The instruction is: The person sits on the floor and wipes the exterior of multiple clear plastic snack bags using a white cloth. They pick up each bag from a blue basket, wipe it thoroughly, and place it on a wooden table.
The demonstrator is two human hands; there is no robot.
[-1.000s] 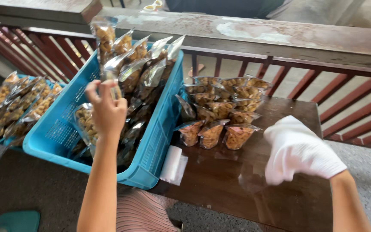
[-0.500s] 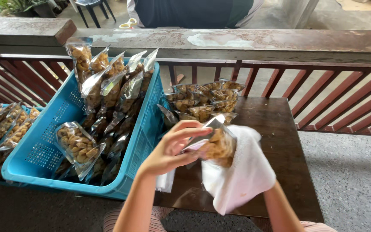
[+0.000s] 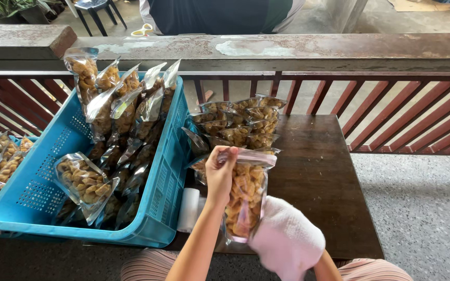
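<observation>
inspector a: two hands meet on one clear snack bag [image 3: 243,195], held upright just above the near edge of the dark wooden table [image 3: 319,171], at about 6 o'clock in view. the left hand [image 3: 220,174] pinches the bag's top left corner, fingers clenched on the sealed strip.

inspector b: and the right hand [image 3: 286,240]?

inspector a: wrapped in a white cloth [image 3: 292,244], it presses against the bag's lower right side, at 5 o'clock from the left hand. its fingers are hidden under the cloth, so i cannot tell whether they grasp or only support.

inspector b: surroundings?

inspector a: at 9 o'clock, a blue plastic crate [image 3: 167,171] holds many filled bags, some standing along its far wall, one lying flat [image 3: 83,182]. at 12 o'clock from the held bag, a stack of similar bags [image 3: 238,125] lies on the table. a white roll [image 3: 188,209] lies between crate and hands. a wooden railing [image 3: 339,52] runs along the far side.
</observation>
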